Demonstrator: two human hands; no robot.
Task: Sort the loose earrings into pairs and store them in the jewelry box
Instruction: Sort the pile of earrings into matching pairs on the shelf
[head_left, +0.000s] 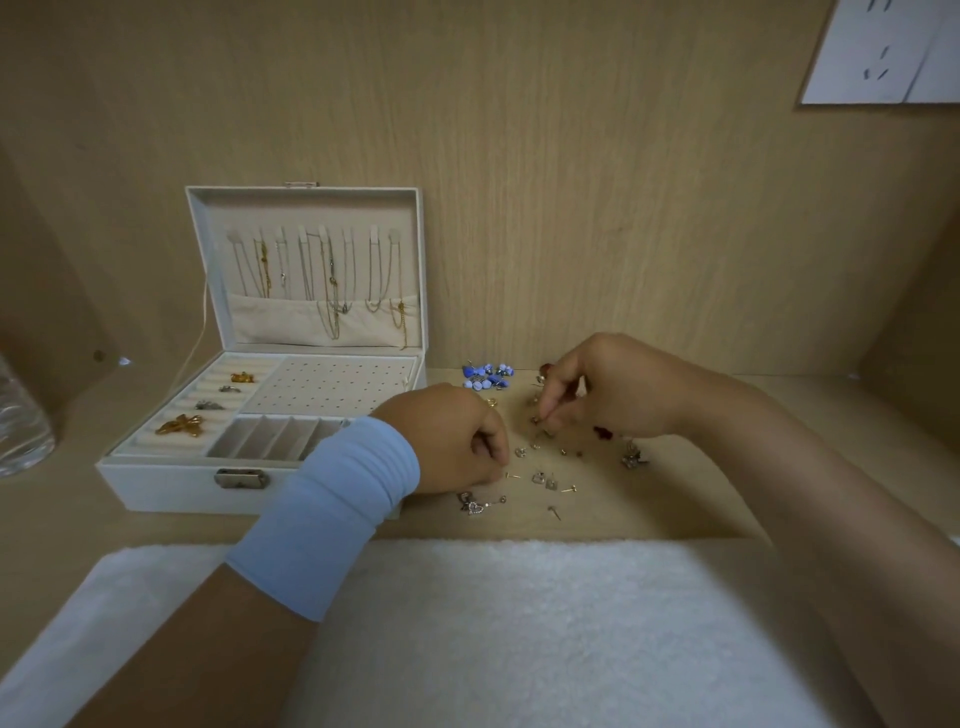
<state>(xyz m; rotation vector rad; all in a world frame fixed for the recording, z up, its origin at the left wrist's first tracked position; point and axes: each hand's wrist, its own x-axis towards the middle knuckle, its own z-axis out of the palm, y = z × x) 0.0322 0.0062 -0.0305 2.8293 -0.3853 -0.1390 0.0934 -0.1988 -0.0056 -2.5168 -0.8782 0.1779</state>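
Wood shelf (675, 499): 1 open box (171, 483) left, 4 pieces (182, 425) in its rolls; loose earrings (545, 480) right. R hand (613, 395) pinches 1 stud (536, 419); L hand (457, 441) curled, grip unclear.

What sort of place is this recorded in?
Likely a home closet or dresser nook: a light wood shelf, an open jewelry box hung with necklaces, and loose earrings scattered beside it.

No legible text anywhere, only unreadable marks on the white sheet (893, 62)

Head camera looks forward and down (close, wide-angle) onto the desk (623, 519).
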